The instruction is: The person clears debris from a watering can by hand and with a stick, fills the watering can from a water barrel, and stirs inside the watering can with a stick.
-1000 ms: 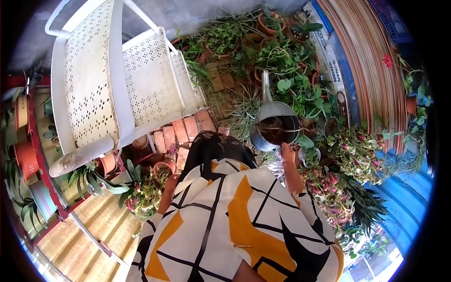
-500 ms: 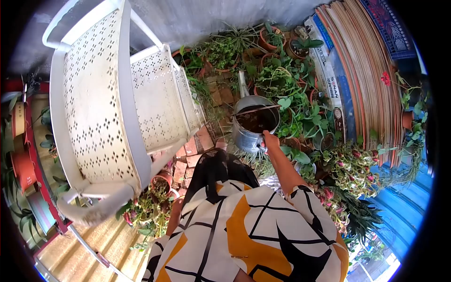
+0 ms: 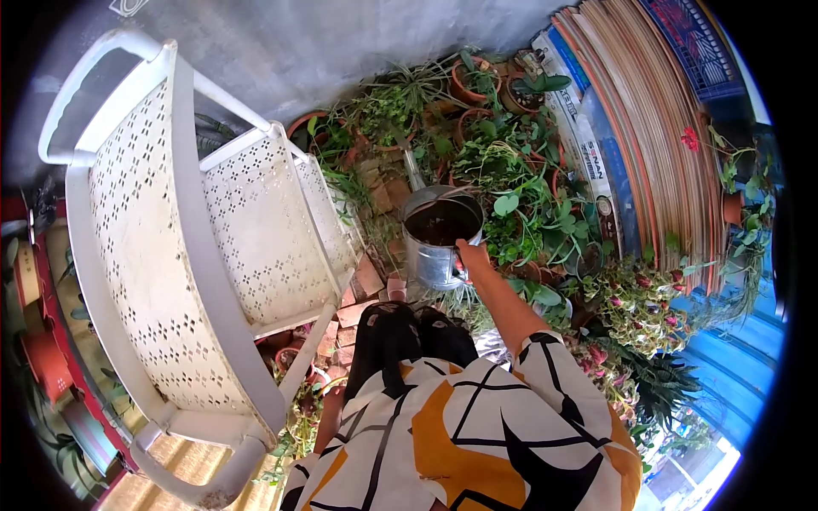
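Note:
My right hand [image 3: 470, 257] is closed round the handle of a grey metal watering can [image 3: 434, 266]. The can has a round open top, and dark liquid shows inside. Its spout [image 3: 414, 169] points away from me, toward the potted plants [image 3: 503, 162] on the ground. Foliage crowds close to the can's right side. Of my left arm [image 3: 330, 419], only a strip of skin shows beside the patterned clothing; that hand's fingers are hidden.
A white perforated chair [image 3: 153, 255] fills the left side. Bricks [image 3: 368, 279] cover the ground by the can. On the right rises a tall stack of flat sheets [image 3: 656, 145], with flowering plants [image 3: 639, 315] below it. A grey wall [image 3: 298, 51] stands behind.
The watering can and my right hand have shifted slightly left in view, with the grip kept. The chair and other surroundings also appear further left, as the camera has turned.

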`<action>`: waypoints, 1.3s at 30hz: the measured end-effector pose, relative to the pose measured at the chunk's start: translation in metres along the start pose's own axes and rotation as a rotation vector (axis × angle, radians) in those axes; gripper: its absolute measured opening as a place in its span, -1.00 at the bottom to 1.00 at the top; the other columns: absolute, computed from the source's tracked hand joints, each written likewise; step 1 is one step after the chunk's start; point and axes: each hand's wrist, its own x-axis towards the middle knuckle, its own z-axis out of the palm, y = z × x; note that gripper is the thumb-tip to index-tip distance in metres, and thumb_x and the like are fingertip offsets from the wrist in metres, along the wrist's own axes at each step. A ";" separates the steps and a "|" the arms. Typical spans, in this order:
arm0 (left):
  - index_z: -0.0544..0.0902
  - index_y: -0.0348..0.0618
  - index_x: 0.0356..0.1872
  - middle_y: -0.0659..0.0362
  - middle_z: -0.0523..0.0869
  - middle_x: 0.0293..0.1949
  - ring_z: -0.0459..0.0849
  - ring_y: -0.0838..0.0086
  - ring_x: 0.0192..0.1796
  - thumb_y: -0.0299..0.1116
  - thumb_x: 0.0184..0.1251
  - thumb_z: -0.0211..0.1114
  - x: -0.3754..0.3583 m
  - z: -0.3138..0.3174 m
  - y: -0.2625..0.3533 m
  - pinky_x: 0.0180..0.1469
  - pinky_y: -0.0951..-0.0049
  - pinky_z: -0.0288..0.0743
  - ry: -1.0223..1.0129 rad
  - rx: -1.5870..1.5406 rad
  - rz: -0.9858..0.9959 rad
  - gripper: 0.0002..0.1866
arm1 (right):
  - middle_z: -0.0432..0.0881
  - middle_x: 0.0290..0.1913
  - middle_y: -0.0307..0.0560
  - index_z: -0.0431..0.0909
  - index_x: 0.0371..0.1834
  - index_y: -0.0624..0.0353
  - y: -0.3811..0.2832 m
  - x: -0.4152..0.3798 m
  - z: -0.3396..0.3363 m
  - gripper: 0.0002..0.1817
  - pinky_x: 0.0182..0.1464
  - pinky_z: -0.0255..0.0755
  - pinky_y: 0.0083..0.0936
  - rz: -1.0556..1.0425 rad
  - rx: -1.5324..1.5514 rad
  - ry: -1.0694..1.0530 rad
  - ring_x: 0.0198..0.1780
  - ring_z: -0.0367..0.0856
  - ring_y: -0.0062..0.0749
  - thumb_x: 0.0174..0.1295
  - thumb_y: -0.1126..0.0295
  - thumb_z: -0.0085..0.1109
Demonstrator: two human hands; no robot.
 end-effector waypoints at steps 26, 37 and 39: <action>0.56 -0.15 -0.40 -0.04 0.60 -0.37 0.56 0.08 -0.25 -0.18 0.27 -0.06 -0.019 -0.057 0.119 -0.21 0.14 0.40 -0.237 0.572 0.279 -0.70 | 0.42 -0.60 -0.39 0.45 -0.48 -0.01 -0.158 0.006 -0.064 -0.66 -0.02 0.22 0.27 0.103 0.658 -0.076 -0.51 0.43 -0.52 0.12 -0.05 0.05; 0.53 -0.24 -0.49 -0.09 0.57 -0.47 0.51 -0.03 -0.36 -0.06 0.30 -0.08 -0.029 -0.034 0.081 -0.27 0.15 0.34 -0.079 0.200 0.069 -0.56 | 0.46 -0.53 -0.46 0.45 -0.36 -0.04 -0.219 0.009 -0.061 -0.68 -0.01 0.22 0.30 0.021 0.626 -0.080 -0.49 0.44 -0.56 0.20 -0.04 -0.02; 0.55 -0.23 -0.43 0.00 0.59 -0.46 0.54 0.13 -0.37 -0.15 0.31 -0.07 -0.026 -0.030 0.051 -0.30 0.24 0.38 -0.095 0.271 0.139 -0.64 | 0.46 -0.54 -0.45 0.45 -0.36 -0.04 -0.224 0.008 -0.060 -0.70 -0.02 0.24 0.30 0.035 0.629 -0.091 -0.51 0.44 -0.58 0.23 -0.01 -0.04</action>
